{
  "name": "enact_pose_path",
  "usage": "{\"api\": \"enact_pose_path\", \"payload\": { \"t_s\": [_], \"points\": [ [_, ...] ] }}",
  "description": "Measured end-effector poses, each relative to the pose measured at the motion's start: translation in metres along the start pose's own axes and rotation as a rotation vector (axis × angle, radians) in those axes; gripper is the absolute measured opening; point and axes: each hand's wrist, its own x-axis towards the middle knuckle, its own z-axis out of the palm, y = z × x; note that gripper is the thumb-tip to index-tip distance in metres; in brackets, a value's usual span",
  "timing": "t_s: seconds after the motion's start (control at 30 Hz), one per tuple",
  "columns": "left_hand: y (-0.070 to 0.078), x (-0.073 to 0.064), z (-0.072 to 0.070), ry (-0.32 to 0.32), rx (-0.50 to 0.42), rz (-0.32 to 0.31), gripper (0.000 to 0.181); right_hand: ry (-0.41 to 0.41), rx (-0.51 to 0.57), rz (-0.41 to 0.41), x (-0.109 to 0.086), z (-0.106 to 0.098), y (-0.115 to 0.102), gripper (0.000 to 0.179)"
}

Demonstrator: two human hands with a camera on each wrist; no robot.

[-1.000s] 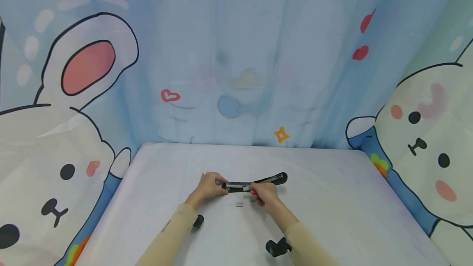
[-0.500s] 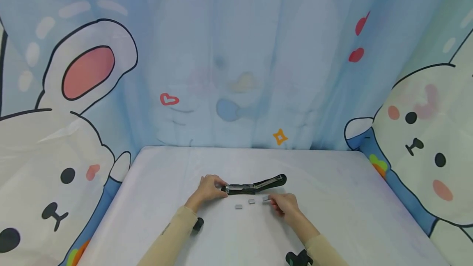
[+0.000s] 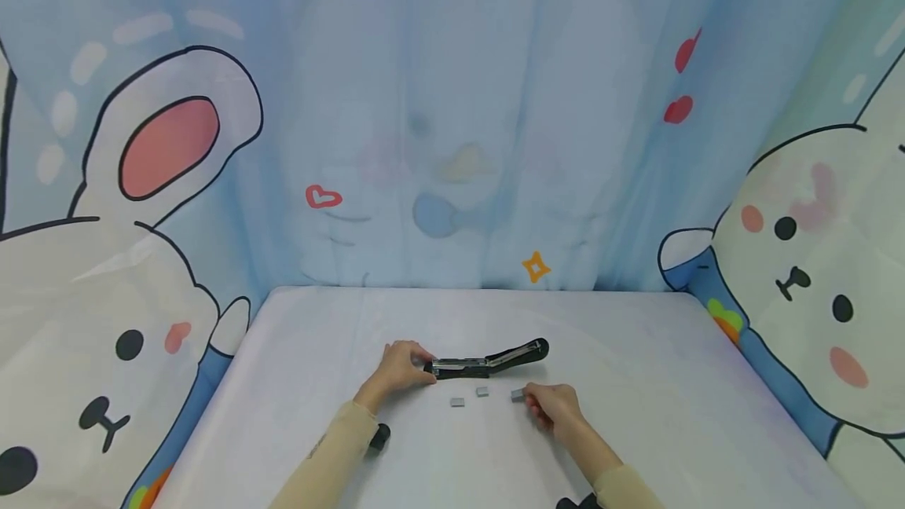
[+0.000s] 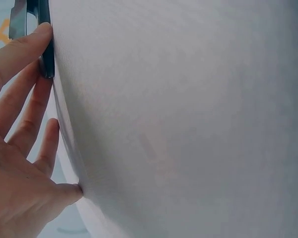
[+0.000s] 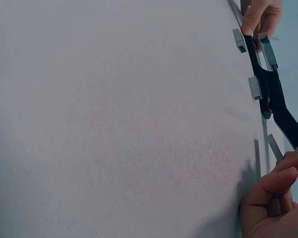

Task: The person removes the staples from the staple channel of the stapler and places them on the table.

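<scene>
A black stapler (image 3: 463, 370) lies unfolded on the white table, its top arm swung back to the right. My left hand (image 3: 398, 368) holds the stapler's left end between thumb and fingers; in the left wrist view, that black end (image 4: 48, 64) sits between the thumb and fingers. To the right, in front of the stapler, my right hand (image 3: 558, 408) pinches a small grey strip of staples (image 3: 518, 396). The right wrist view shows this held strip (image 5: 274, 147) jutting from the fingertips, apart from the stapler.
Two short staple strips lie on the table in front of the stapler, one nearer the left (image 3: 457, 402) and one under its middle (image 3: 482, 392). A printed curtain (image 3: 452, 116) hangs behind the table (image 3: 636, 368). Black wrist devices (image 3: 380, 437) sit at both forearms.
My right hand has drawn back from the stapler, moving right and toward the front with the staple strip. My left hand stays on the stapler's end. The head view has tilted slightly.
</scene>
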Motion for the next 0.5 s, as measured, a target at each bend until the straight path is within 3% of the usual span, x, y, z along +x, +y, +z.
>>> {"api": "enact_pose_path", "payload": {
  "t_s": [0.2, 0.5],
  "points": [
    [0.0007, 0.0002, -0.003, 0.02, 0.016, 0.007, 0.03, 0.009, -0.004, -0.03, -0.0005, 0.0008, 0.0014, 0.01],
    [0.0009, 0.0069, -0.0069, -0.015, 0.035, -0.001, 0.029, 0.067, -0.125, -0.113, 0.0045, 0.0017, 0.0057, 0.015]
  ]
}}
